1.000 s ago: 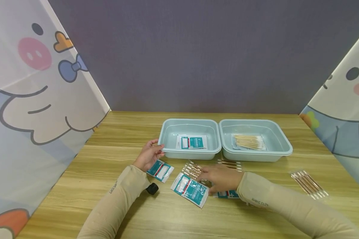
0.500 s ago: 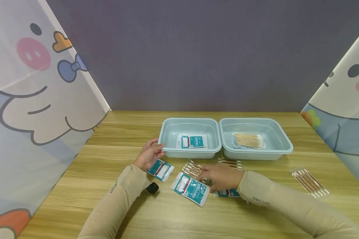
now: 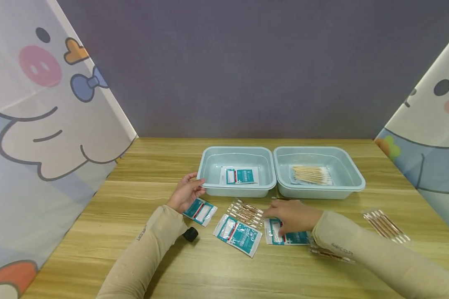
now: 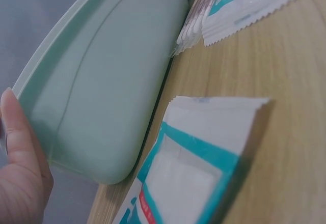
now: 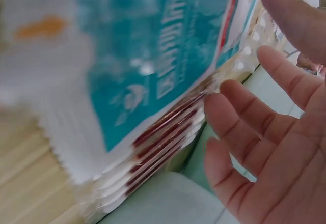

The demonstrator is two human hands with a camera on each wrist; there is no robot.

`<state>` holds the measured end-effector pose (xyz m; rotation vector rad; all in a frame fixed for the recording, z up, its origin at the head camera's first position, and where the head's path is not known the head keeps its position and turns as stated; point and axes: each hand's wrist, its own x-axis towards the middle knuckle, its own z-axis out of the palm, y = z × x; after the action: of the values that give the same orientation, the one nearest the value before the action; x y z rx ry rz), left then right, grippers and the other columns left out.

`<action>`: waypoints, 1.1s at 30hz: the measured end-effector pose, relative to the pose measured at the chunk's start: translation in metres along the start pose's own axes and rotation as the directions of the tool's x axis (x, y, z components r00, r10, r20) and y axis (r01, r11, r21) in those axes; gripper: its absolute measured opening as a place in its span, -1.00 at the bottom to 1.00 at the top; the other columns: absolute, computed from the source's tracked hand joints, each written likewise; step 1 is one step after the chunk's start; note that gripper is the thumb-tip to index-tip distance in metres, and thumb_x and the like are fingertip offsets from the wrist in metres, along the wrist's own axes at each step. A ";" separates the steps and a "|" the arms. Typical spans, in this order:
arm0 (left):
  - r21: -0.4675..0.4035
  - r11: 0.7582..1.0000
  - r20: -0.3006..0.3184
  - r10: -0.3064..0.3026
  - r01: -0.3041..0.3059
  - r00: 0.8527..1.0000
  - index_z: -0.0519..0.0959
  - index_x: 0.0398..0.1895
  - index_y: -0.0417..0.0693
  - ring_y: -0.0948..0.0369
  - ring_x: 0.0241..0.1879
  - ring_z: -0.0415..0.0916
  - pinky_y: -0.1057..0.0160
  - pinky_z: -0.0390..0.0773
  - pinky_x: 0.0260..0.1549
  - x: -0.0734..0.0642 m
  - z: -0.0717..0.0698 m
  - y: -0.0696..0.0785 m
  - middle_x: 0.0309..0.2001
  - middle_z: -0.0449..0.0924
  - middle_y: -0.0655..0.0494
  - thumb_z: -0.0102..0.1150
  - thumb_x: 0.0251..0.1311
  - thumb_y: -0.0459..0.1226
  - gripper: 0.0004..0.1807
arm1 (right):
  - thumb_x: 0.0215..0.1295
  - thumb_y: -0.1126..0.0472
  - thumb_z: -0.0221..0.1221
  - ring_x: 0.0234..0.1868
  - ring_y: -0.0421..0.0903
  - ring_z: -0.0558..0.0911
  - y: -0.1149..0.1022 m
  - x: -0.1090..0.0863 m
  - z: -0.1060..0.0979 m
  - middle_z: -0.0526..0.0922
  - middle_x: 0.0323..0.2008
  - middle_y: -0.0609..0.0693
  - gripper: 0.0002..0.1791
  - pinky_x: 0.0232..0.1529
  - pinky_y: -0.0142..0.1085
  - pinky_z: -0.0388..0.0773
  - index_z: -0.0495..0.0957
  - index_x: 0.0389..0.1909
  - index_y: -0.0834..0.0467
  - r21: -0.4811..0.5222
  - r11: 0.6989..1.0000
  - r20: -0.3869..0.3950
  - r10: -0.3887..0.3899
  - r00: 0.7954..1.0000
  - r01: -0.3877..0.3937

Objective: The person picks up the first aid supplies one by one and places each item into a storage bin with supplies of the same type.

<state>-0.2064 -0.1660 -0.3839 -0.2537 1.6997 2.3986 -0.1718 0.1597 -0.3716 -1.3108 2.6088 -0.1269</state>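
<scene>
My left hand (image 3: 187, 194) holds the near left corner of the left pale blue plastic basin (image 3: 237, 191), thumb on the rim. In that basin lies a teal-and-white sachet (image 3: 241, 176). A second sachet (image 3: 201, 211) lies below this hand. My right hand (image 3: 294, 215) is over another sachet (image 3: 297, 238), its fingers (image 5: 244, 109) loosely bent with nothing between them in the right wrist view. Beside its fingertips lies a clear pack of brown-stemmed swabs (image 3: 245, 212). One more sachet (image 3: 238, 235) lies just in front of that pack. The hand partly covers another swab pack behind it.
The right basin (image 3: 321, 194) stands against the left one and contains wooden cotton swabs (image 3: 312, 175) in clear wrap. Another brown swab pack (image 3: 386, 225) lies at the right. One more pack (image 3: 331, 253) shows partly under my right forearm. A grey panel (image 3: 254, 70) closes the back.
My right hand has moved right, away from the brown swab pack, uncovering more of it and the sachet's left end. My left hand stays on the basin.
</scene>
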 end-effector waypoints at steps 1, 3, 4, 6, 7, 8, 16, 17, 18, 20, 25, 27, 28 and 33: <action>0.001 1.000 0.001 0.001 -0.001 1.000 0.02 0.34 -0.33 0.33 -0.58 0.46 0.53 0.58 -0.52 0.000 0.000 0.000 -0.36 0.40 0.06 -0.03 0.34 -0.49 -0.43 | -0.05 0.12 0.46 0.09 0.02 0.49 0.001 -0.001 0.000 0.53 -0.03 -0.03 -0.41 0.02 -0.06 0.55 0.57 0.09 0.05 -0.005 1.000 0.010 0.010 1.000 -0.010; 0.006 1.000 0.004 0.004 -0.004 1.000 0.01 0.35 -0.34 0.34 -0.57 0.46 0.54 0.58 -0.52 0.000 0.000 0.000 -0.36 0.41 0.06 -0.03 0.35 -0.49 -0.43 | -0.06 0.12 0.47 0.09 0.04 0.49 0.001 -0.003 0.000 0.53 -0.03 -0.01 -0.39 0.02 -0.05 0.54 0.57 0.10 0.05 -0.014 1.000 0.024 0.020 1.000 -0.020; 0.008 1.000 0.005 0.005 -0.005 1.000 0.01 0.35 -0.34 0.34 -0.57 0.46 0.54 0.57 -0.52 0.000 0.000 0.000 -0.36 0.41 0.06 -0.03 0.35 -0.49 -0.42 | -0.06 0.12 0.48 0.09 0.05 0.49 0.001 -0.004 0.000 0.53 -0.02 0.00 -0.39 0.03 -0.04 0.54 0.57 0.10 0.06 -0.015 1.000 0.027 0.020 0.999 -0.020; 0.010 1.000 0.006 0.006 -0.006 1.000 0.00 0.35 -0.35 0.34 -0.57 0.45 0.54 0.57 -0.52 0.000 0.000 0.000 -0.37 0.41 0.07 -0.03 0.35 -0.48 -0.42 | -0.06 0.12 0.48 0.06 0.01 0.50 0.002 -0.005 0.000 0.53 -0.02 -0.01 -0.37 0.00 -0.06 0.55 0.56 0.12 0.06 0.001 0.999 0.036 0.039 0.999 -0.039; 0.011 1.000 0.006 0.006 -0.006 1.000 0.00 0.35 -0.34 0.34 -0.57 0.45 0.54 0.57 -0.52 0.000 0.000 0.000 -0.37 0.41 0.07 -0.03 0.35 -0.48 -0.42 | -0.06 0.13 0.48 0.03 -0.02 0.51 0.002 -0.006 0.000 0.53 -0.03 -0.02 -0.37 -0.02 -0.07 0.56 0.56 0.12 0.06 0.009 0.999 0.038 0.044 0.998 -0.045; 0.013 1.000 0.006 0.006 -0.006 1.000 0.00 0.35 -0.35 0.34 -0.57 0.46 0.54 0.57 -0.52 0.000 0.000 0.000 -0.37 0.41 0.07 -0.03 0.35 -0.48 -0.42 | -0.07 0.13 0.49 -0.01 -0.04 0.51 0.002 -0.006 0.000 0.53 -0.06 -0.04 -0.37 -0.07 -0.09 0.57 0.56 0.12 0.06 0.015 0.999 0.035 0.044 0.998 -0.045; 0.012 1.000 0.003 0.005 -0.005 1.000 0.01 0.35 -0.34 0.35 -0.57 0.46 0.54 0.57 -0.52 0.000 0.001 0.000 -0.36 0.41 0.07 -0.03 0.35 -0.48 -0.42 | -0.08 0.16 0.48 0.08 0.03 0.51 0.003 -0.009 0.002 0.54 0.02 0.00 -0.40 0.01 0.05 0.53 0.57 0.09 0.03 0.073 0.993 0.040 0.094 0.995 -0.097; 0.011 1.000 0.002 0.004 -0.004 1.000 0.02 0.35 -0.34 0.34 -0.58 0.46 0.54 0.57 -0.52 -0.001 0.001 0.000 -0.36 0.42 0.07 -0.03 0.35 -0.48 -0.43 | -0.07 0.16 0.48 0.11 0.06 0.50 0.003 -0.009 0.002 0.54 0.04 0.02 -0.40 0.04 0.07 0.51 0.57 0.09 0.03 0.083 0.991 0.042 0.102 0.994 -0.105; 0.009 1.000 0.001 0.004 -0.004 1.000 0.02 0.35 -0.33 0.34 -0.58 0.46 0.54 0.58 -0.52 -0.001 0.001 0.000 -0.37 0.42 0.07 -0.03 0.35 -0.48 -0.43 | -0.07 0.17 0.48 0.13 0.08 0.49 0.003 -0.009 0.003 0.54 0.06 0.04 -0.40 0.06 0.09 0.49 0.57 0.09 0.03 0.092 0.990 0.043 0.108 0.993 -0.111; 0.009 1.000 0.003 0.005 -0.005 1.000 0.02 0.35 -0.32 0.34 -0.58 0.47 0.54 0.58 -0.52 -0.001 0.001 0.000 -0.37 0.42 0.07 -0.03 0.35 -0.48 -0.43 | -0.07 0.17 0.47 0.14 0.11 0.48 0.004 -0.009 0.004 0.54 0.07 0.06 -0.40 0.08 0.11 0.47 0.57 0.09 0.02 0.099 0.988 0.044 0.111 0.993 -0.114; 0.008 1.000 0.003 0.006 -0.007 1.000 0.02 0.34 -0.32 0.34 -0.58 0.46 0.53 0.58 -0.52 -0.001 0.001 0.001 -0.37 0.42 0.07 -0.04 0.35 -0.48 -0.43 | -0.05 0.18 0.46 0.15 0.13 0.47 0.005 -0.008 0.005 0.54 0.07 0.06 -0.39 0.14 0.10 0.44 0.55 0.11 0.06 0.104 0.989 0.044 0.105 0.993 -0.109; 0.008 1.000 0.003 0.005 -0.005 1.000 0.02 0.34 -0.33 0.34 -0.58 0.46 0.53 0.58 -0.52 -0.002 0.001 0.001 -0.37 0.43 0.06 -0.04 0.35 -0.48 -0.43 | -0.05 0.19 0.46 0.16 0.14 0.46 0.006 -0.008 0.005 0.53 0.08 0.07 -0.38 0.15 0.10 0.42 0.55 0.12 0.07 0.113 0.987 0.049 0.107 0.993 -0.112; 0.007 1.000 0.000 0.003 -0.003 1.000 0.02 0.34 -0.33 0.34 -0.58 0.46 0.54 0.58 -0.53 -0.001 0.001 0.001 -0.37 0.43 0.06 -0.03 0.35 -0.48 -0.44 | -0.05 0.19 0.46 0.15 0.14 0.46 0.006 -0.008 0.006 0.53 0.08 0.07 -0.38 0.15 0.09 0.42 0.54 0.13 0.08 0.114 0.987 0.051 0.106 0.993 -0.112; 0.018 1.000 0.000 0.000 0.000 1.000 0.03 0.34 -0.32 0.34 -0.58 0.46 0.53 0.57 -0.53 -0.001 0.003 0.001 -0.38 0.43 0.07 -0.04 0.35 -0.48 -0.45 | -0.05 0.20 0.47 0.11 0.10 0.48 0.006 -0.008 0.005 0.53 0.04 0.05 -0.37 0.12 0.09 0.45 0.54 0.13 0.08 0.124 0.986 0.059 0.106 0.993 -0.113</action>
<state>-0.2055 -0.1641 -0.3817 -0.2512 1.7208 2.3819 -0.1706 0.1693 -0.3767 -1.1111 2.5750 -0.2332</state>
